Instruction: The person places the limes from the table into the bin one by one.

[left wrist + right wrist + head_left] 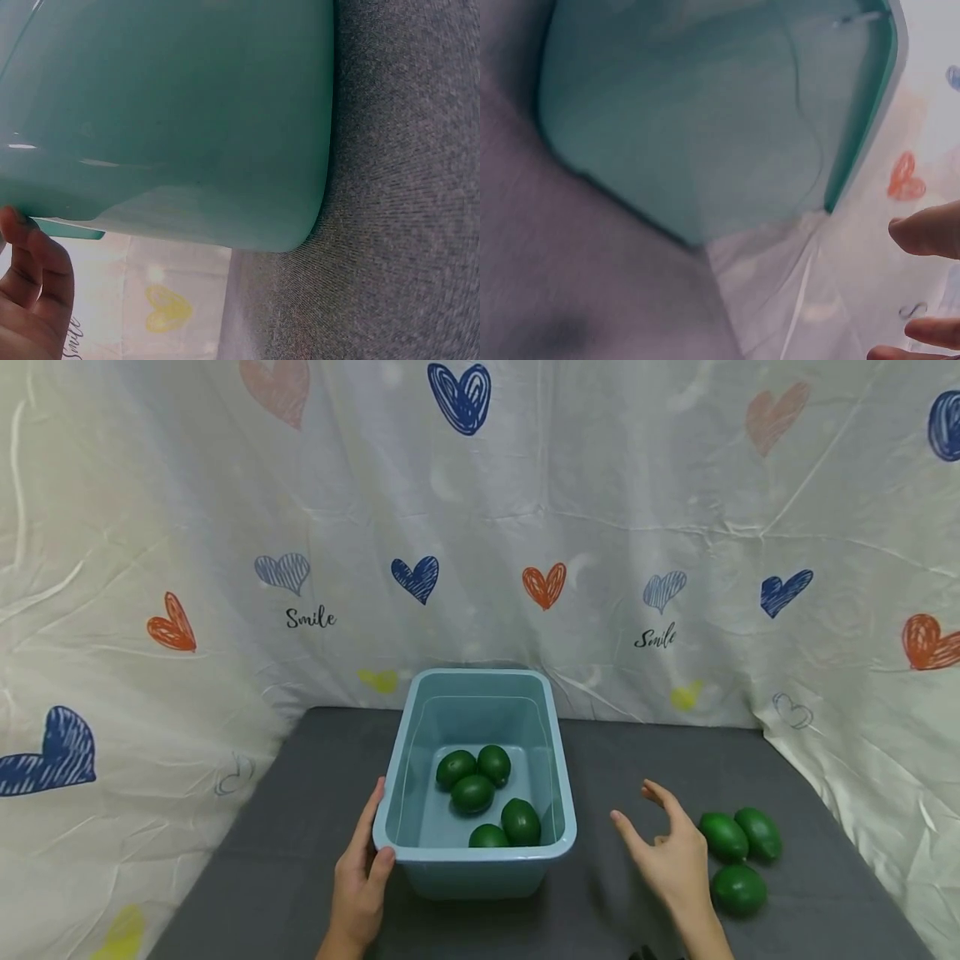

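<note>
A light-blue plastic tub (480, 868) stands on the dark table, with several glossy green fruits (472, 794) on its floor; they look like limes or avocados. My left hand (360, 885) holds the tub's near left corner, thumb at the front and fingers along the left rim. In the left wrist view, the fingertips (46, 251) meet the rim. To the right of the tub my right hand (671, 856) hovers with thumb and fingers spread apart, nothing between them. Three more green fruits (739, 890) lie on the table just right of that hand.
Dark grey cloth (277, 860) covers the table. Behind and at both sides hangs a pale curtain (480, 510) printed with hearts and the word Smile. The tub's far end is close to the curtain.
</note>
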`<state>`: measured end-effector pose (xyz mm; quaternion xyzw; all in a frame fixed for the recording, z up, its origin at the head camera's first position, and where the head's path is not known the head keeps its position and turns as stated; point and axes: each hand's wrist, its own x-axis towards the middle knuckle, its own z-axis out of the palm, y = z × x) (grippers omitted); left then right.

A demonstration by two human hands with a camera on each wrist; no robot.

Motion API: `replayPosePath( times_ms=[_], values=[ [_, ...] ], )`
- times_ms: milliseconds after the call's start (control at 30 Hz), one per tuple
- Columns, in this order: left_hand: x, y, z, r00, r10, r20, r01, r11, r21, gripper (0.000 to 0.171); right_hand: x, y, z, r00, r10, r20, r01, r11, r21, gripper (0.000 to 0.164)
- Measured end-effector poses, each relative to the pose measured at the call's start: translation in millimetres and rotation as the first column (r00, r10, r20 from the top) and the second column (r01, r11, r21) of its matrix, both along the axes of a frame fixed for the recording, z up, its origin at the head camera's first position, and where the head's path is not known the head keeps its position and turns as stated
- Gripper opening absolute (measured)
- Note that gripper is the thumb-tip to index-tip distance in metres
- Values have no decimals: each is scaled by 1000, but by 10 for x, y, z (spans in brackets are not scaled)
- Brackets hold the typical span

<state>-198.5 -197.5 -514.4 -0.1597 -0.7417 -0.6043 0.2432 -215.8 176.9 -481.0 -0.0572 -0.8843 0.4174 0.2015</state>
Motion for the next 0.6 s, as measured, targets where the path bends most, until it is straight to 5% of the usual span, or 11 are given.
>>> replayPosePath(
  times_ms=[367,600],
  values=[
    [-3,-14,-5,999,-9,41,9,1000,-9,69,202,371,-176,988,-94,123,87,994,61,74],
    [0,-10,-15,999,-11,48,12,1000,-5,68,367,572,-209,961,-211,180,199,977,83,77]
  ],
)
